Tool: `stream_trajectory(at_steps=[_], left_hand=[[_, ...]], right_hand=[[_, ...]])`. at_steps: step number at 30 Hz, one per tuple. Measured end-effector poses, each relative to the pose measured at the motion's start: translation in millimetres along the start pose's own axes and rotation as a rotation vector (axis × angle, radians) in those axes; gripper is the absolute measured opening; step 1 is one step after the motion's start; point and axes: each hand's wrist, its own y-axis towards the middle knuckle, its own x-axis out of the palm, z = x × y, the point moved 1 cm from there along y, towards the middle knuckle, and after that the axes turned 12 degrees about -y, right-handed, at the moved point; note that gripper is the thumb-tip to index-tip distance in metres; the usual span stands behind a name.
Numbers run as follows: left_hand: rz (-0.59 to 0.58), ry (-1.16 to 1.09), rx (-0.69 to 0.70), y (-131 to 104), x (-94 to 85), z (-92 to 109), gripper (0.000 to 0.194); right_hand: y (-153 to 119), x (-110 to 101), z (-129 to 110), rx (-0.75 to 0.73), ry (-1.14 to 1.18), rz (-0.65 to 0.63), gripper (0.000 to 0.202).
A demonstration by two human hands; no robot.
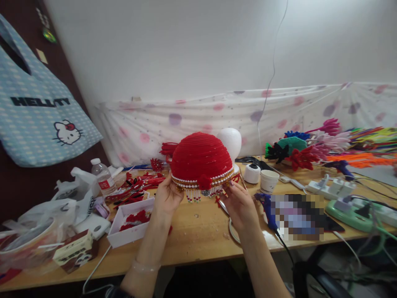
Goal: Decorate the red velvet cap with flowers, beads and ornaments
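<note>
A domed red cap (200, 155) is held up over the table between my two hands. Ridged red strands wrap its dome, and white beads with a gold band circle the rim. On the front sits a red flower (204, 182), with bead tassels (193, 195) dangling below. My left hand (168, 194) is closed on the left end of the rim. At the right end, my right hand (239, 203) grips the rim with its thumb in front. Partly hidden behind the cap stands a white foam head (230, 142).
To the left, a white box (130, 223) holds red pieces near a water bottle (103, 178) and plastic bags. A blue glue gun (267, 209), a tablet (297, 217), a paper cup (269, 181) and a power strip (333, 188) occupy the right. Pipe cleaners (369, 140) lie farther back.
</note>
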Motion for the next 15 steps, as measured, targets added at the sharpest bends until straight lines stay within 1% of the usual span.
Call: stream_trajectory(at_steps=[7, 15], left_hand=[[0.034, -0.006, -0.004, -1.2, 0.1, -1.0, 0.045], [0.064, -0.019, 0.001, 2.9, -6.6, -1.2, 0.044]], right_hand=[[0.5, 2.5, -2.5, 0.000, 0.008, 0.057, 0.021], [1.9, 5.9, -3.2, -0.022, 0.008, 0.086, 0.021]])
